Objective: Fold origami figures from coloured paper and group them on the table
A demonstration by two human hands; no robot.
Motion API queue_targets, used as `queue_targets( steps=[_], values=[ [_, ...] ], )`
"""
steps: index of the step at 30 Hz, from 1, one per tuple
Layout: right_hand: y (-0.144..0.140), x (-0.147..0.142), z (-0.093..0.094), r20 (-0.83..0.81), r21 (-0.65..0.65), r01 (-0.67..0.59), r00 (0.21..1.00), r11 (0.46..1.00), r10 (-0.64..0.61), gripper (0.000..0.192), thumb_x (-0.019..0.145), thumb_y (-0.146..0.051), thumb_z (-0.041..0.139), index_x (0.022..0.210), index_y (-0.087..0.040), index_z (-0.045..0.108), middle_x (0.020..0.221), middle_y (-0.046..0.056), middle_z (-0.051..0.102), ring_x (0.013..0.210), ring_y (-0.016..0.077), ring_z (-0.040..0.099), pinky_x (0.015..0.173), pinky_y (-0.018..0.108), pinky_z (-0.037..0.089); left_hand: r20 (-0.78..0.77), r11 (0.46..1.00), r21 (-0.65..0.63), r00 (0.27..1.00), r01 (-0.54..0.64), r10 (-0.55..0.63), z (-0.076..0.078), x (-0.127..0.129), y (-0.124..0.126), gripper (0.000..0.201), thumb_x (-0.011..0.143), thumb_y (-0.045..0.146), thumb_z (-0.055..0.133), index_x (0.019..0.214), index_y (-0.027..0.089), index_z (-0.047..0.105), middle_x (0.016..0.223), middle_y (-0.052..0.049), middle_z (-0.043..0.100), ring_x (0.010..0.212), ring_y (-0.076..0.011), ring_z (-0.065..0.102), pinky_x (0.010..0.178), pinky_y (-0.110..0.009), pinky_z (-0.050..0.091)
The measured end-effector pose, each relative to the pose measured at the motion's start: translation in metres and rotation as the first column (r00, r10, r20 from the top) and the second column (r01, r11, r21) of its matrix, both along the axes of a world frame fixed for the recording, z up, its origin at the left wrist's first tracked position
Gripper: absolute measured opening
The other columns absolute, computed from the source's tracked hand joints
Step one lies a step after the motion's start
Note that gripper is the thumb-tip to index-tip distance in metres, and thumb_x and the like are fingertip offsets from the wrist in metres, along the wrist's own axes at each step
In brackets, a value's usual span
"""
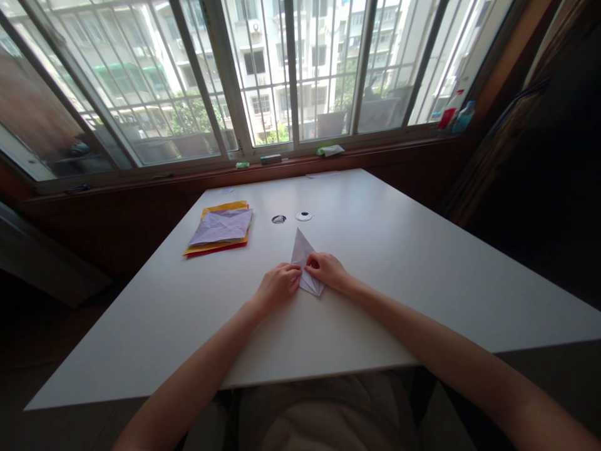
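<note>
A pale lilac sheet of folded paper (300, 245) lies on the white table (399, 250), its narrow point turned toward the window and creased flaps at the near end. At its left edge, my left hand (280, 282) is closed with the fingertips on the paper. My right hand (326, 268) pinches the paper from the right, thumb and forefinger forming a small loop near its middle. The fingertips of both hands are close together, and they cover part of the folds.
A stack of coloured paper (220, 226), lilac on top with yellow and red below, sits at the table's left. Two round holes (278, 219) are in the tabletop beyond the folded paper. Small packets (330, 150) and two bottles (464, 117) stand along the windowsill.
</note>
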State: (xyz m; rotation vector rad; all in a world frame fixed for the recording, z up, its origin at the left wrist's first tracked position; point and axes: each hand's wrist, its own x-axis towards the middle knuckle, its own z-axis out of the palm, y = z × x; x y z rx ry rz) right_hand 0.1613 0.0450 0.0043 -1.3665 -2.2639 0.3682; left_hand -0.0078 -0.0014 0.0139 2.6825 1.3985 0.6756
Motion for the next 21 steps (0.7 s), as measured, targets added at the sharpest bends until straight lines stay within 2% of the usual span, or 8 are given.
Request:
queue_targets(
  steps=[8, 13, 21],
  values=[
    [-0.0007, -0.0003, 0.0024, 0.009, -0.009, -0.001, 1.000, 1.000, 0.001, 0.013, 0.074, -0.027, 0.051, 0.073, -0.017, 0.060, 0.070, 0.004, 0.062, 0.062, 0.0135, 0.052, 0.056, 0.022, 0.033, 0.068, 1.000, -0.023, 0.998, -0.008, 0.010, -0.0046, -0.0004, 0.0039, 0.018, 0.078, 0.017, 0.047, 0.091, 0.021, 0.060, 0.105, -0.002, 0.060, 0.099, -0.0150, 0.052, 0.085, -0.029, 0.046],
    [-0.0017, -0.0009, 0.0023, 0.013, 0.001, 0.024, 1.000, 1.000, -0.024, 0.011, 0.072, -0.025, 0.051, 0.074, -0.017, 0.059, 0.070, 0.004, 0.062, 0.062, 0.0135, 0.051, 0.056, 0.022, 0.032, 0.050, 1.000, -0.019, 0.998, 0.023, -0.022, -0.0050, -0.0006, 0.0042, 0.024, 0.079, 0.018, 0.045, 0.100, 0.022, 0.057, 0.106, -0.002, 0.060, 0.101, -0.0158, 0.050, 0.088, -0.030, 0.044],
    [-0.0007, 0.0005, 0.0004, 0.010, 0.006, 0.007, 1.000, 1.000, -0.007, 0.011, 0.073, -0.026, 0.051, 0.073, -0.018, 0.058, 0.069, 0.003, 0.060, 0.062, 0.0128, 0.050, 0.055, 0.021, 0.032, 0.050, 0.999, -0.023, 0.998, 0.035, -0.034, -0.0102, -0.0001, 0.0059, 0.021, 0.082, 0.023, 0.042, 0.097, 0.018, 0.055, 0.117, -0.006, 0.054, 0.111, -0.0170, 0.046, 0.093, -0.033, 0.041]
  ],
)
